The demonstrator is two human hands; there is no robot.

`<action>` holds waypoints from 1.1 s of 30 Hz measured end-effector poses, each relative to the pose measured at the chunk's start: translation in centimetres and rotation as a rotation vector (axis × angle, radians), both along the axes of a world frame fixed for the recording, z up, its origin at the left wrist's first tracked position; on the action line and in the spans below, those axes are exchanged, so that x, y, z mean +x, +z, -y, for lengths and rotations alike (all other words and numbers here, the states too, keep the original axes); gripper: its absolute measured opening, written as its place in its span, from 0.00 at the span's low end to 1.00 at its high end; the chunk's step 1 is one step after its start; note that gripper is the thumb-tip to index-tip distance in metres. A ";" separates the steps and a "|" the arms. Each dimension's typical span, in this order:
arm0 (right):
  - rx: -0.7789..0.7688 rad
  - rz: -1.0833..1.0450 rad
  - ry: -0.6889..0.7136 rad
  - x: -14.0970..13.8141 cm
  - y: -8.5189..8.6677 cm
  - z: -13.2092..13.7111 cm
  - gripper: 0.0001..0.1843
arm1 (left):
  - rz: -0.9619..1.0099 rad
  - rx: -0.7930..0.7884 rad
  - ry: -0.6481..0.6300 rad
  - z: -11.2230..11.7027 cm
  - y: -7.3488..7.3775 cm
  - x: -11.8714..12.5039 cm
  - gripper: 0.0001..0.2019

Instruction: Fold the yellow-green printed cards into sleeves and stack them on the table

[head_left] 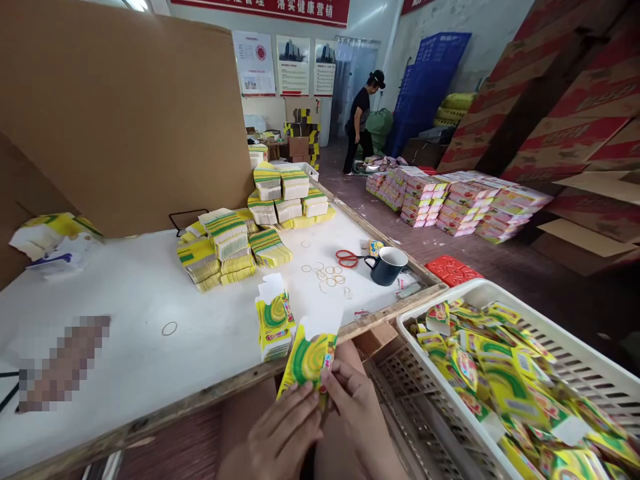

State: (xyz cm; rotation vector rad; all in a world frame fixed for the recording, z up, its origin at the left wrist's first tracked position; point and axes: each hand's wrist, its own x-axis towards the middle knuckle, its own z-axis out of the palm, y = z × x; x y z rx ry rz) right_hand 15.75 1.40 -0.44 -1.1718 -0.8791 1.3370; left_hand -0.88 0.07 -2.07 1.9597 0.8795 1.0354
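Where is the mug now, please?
In the head view, the mug stands right of centre on the table, beside the scissors, near the table's right edge.

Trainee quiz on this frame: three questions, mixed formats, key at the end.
1. Multiple choice: what do the left hand and right hand both hold?
A) a pen
B) a yellow-green packet
C) a rubber band

2. True or false: the pale basket beside the table holds nothing but pink boxes.

3. Fill in: a dark ___ stands on the table, next to the red-handled scissors.

Key:
1. B
2. False; many yellow-green packets lie in it.
3. mug
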 end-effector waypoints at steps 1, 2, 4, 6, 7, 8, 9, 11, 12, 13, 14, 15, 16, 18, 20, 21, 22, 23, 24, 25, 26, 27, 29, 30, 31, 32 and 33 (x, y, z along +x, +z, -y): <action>0.015 0.014 -0.014 0.2 0.1 0.3 0.21 | 0.068 -0.060 0.048 0.5 0.1 0.3 0.16; 0.029 0.027 -0.016 0.3 0.2 0.6 0.19 | 0.154 -0.119 0.145 0.8 0.4 0.6 0.16; 0.044 0.004 0.023 0.5 0.2 1.4 0.17 | 0.354 -0.286 0.360 0.8 1.3 1.0 0.21; 0.043 -0.061 0.080 0.3 -0.1 1.9 0.16 | 0.525 -0.553 0.374 0.4 2.1 1.3 0.23; 0.043 -0.089 0.092 0.1 -0.3 2.1 0.16 | 0.593 -0.679 0.317 0.1 2.4 1.4 0.22; 0.042 -0.105 0.094 -0.1 -0.5 2.2 0.16 | 0.648 -0.779 0.245 -0.2 2.6 1.5 0.22; 0.040 -0.107 0.092 -0.2 -0.8 2.2 0.17 | 0.693 -0.846 0.177 -0.3 2.7 1.5 0.22; 0.034 -0.081 0.095 -0.4 -1.1 2.3 0.17 | 0.767 -0.924 0.093 -0.4 2.6 1.5 0.23; 0.031 -0.056 0.108 -0.4 -1.2 2.3 0.16 | 0.797 -0.949 0.069 -0.3 2.4 1.4 0.23; 0.031 -0.028 0.121 -0.4 -1.2 2.3 0.16 | 0.821 -0.968 0.054 -0.2 2.3 1.3 0.22; 0.033 -0.001 0.135 -0.3 -1.2 2.4 0.16 | 0.840 -0.980 0.045 -0.1 2.1 1.2 0.22; 0.039 0.019 0.147 -0.2 -1.1 2.5 0.16 | 0.848 -0.983 0.040 0.0 1.8 1.2 0.21; 0.044 0.030 0.158 -0.1 -1.0 2.5 0.16 | 0.844 -0.978 0.041 0.1 1.6 1.1 0.21; 0.047 0.042 0.182 -0.1 -0.9 2.7 0.16 | 0.818 -0.964 0.082 0.0 1.0 1.1 0.20; 0.041 0.079 0.206 -0.3 -0.9 2.8 0.15 | 0.794 -0.963 0.172 -0.1 0.5 1.4 0.18; 0.033 0.107 0.205 -0.5 -0.9 2.8 0.14 | 0.787 -0.960 0.219 -0.2 0.2 1.5 0.17; 0.025 0.140 0.194 -0.6 -0.9 2.7 0.15 | 0.775 -0.951 0.255 -0.3 0.1 1.7 0.17; 0.020 0.174 0.173 -0.8 -0.9 2.6 0.16 | 0.749 -0.931 0.280 -0.3 0.0 1.9 0.17; 0.021 0.203 0.146 -0.9 -1.0 2.5 0.17 | 0.712 -0.892 0.308 -0.3 0.0 2.0 0.19; 0.026 0.227 0.115 -1.0 -1.0 2.4 0.17 | 0.673 -0.837 0.345 -0.3 0.0 2.2 0.23; 0.037 0.244 0.088 -1.0 -1.1 2.3 0.16 | 0.638 -0.774 0.388 -0.3 0.2 2.2 0.27; 0.053 0.251 0.068 -0.9 -1.2 2.1 0.15 | 0.609 -0.717 0.428 -0.2 0.3 2.2 0.31; 0.095 0.249 0.053 -0.6 -1.2 1.9 0.13 | 0.558 -0.647 0.456 0.1 0.8 2.0 0.35; 0.117 0.244 0.069 -0.3 -1.2 1.9 0.17 | 0.524 -0.640 0.428 0.2 1.1 1.7 0.35; 0.139 0.234 0.098 0.0 -1.1 1.9 0.22 | 0.480 -0.645 0.369 0.3 1.3 1.4 0.34; 0.157 0.221 0.144 0.3 -0.9 1.9 0.27 | 0.435 -0.656 0.296 0.4 1.6 1.0 0.33; 0.167 0.206 0.196 0.6 -0.7 1.9 0.28 | 0.400 -0.673 0.222 0.4 2.0 0.7 0.32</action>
